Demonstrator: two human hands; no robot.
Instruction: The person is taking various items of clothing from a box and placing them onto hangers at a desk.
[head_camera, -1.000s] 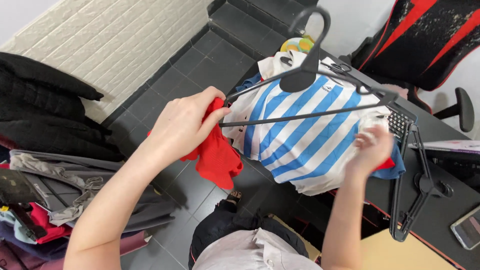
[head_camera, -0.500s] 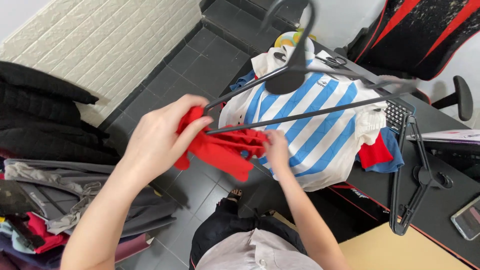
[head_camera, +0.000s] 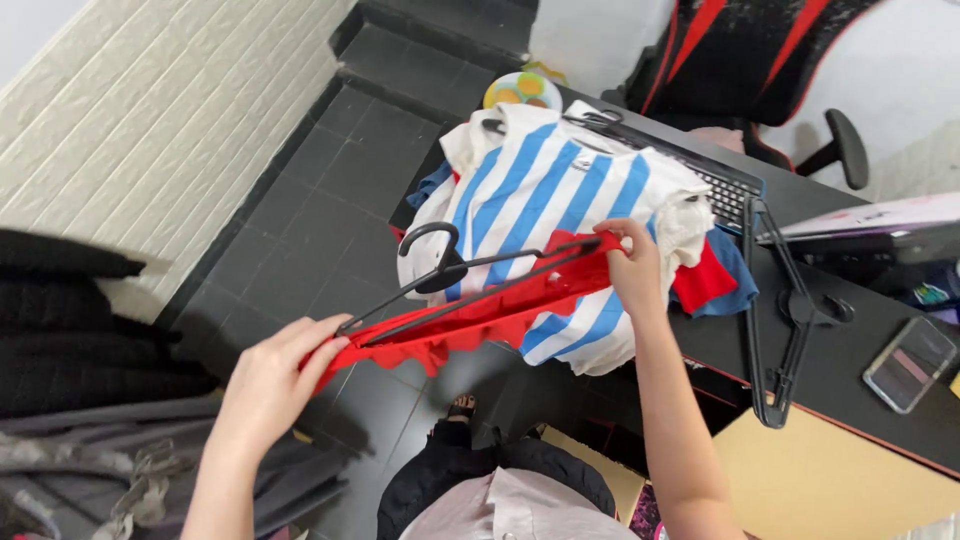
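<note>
The left hand and right hand, each pinched shut on one end of the red garment, pull it taut along the black hanger (held above the floor, beside the table) so it spreads flat
</note>
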